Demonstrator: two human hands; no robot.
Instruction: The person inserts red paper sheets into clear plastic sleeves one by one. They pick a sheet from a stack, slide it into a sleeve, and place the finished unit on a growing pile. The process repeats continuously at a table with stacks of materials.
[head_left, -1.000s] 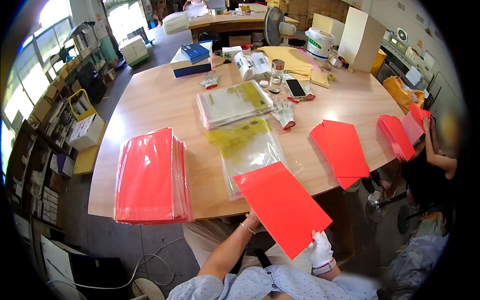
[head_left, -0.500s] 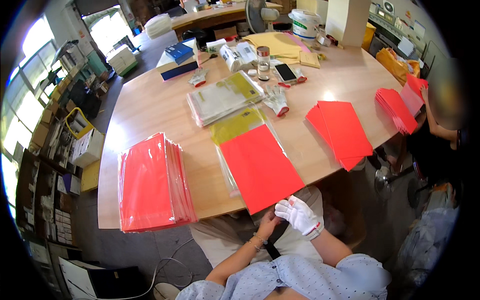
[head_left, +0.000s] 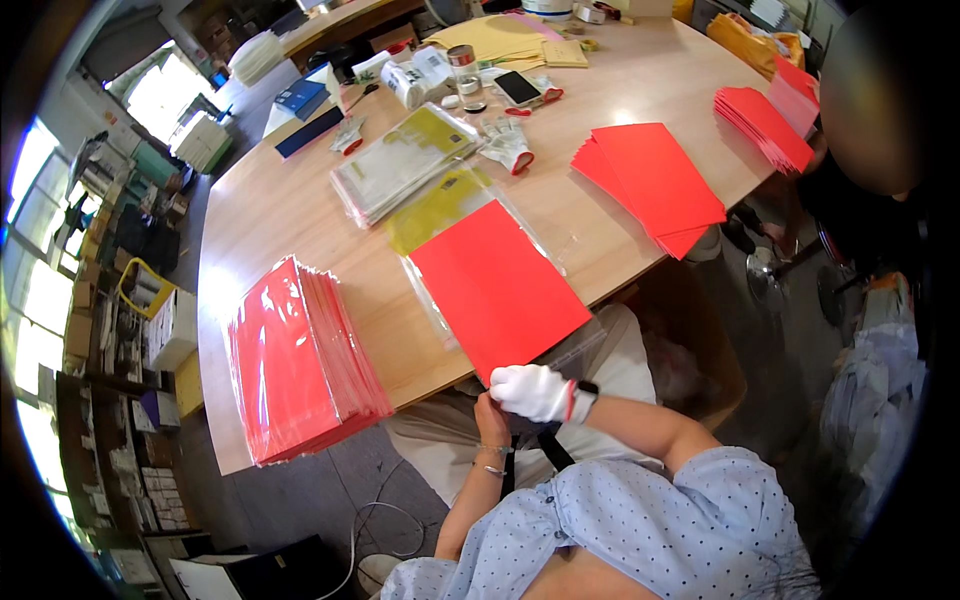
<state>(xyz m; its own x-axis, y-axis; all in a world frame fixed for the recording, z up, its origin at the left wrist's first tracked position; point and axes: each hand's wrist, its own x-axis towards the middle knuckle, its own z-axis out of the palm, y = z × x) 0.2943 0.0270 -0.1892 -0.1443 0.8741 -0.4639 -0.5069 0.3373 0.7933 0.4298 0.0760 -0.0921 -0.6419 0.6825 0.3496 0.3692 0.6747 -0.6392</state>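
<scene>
A red sheet (head_left: 500, 285) lies over a clear plastic sleeve (head_left: 572, 350), whose transparent edge hangs past the table's front edge. My bare left hand (head_left: 492, 420) is closed at the near left corner of the sleeve, its fingertips partly hidden. White-gloved, my right hand (head_left: 535, 392) is closed on the same corner, touching the left fingers. To the left stands a tall stack of red sheets in clear sleeves (head_left: 300, 365). Loose red sheets (head_left: 660, 185) are fanned out on the right. Behind the sheet rests a pile of sleeves with yellow-green bands (head_left: 405, 160).
White work gloves (head_left: 507, 145), a phone (head_left: 517, 88), a glass jar (head_left: 466, 78) and a blue box (head_left: 302, 100) sit farther back. At the far right, a blurred person (head_left: 870, 110) sits by another red stack (head_left: 762, 128). A carton (head_left: 700, 350) stands under the table.
My hands have moved left along the sleeve's near edge to its left corner. The clear edge now shows beyond the red sheet. The view has turned and shifted.
</scene>
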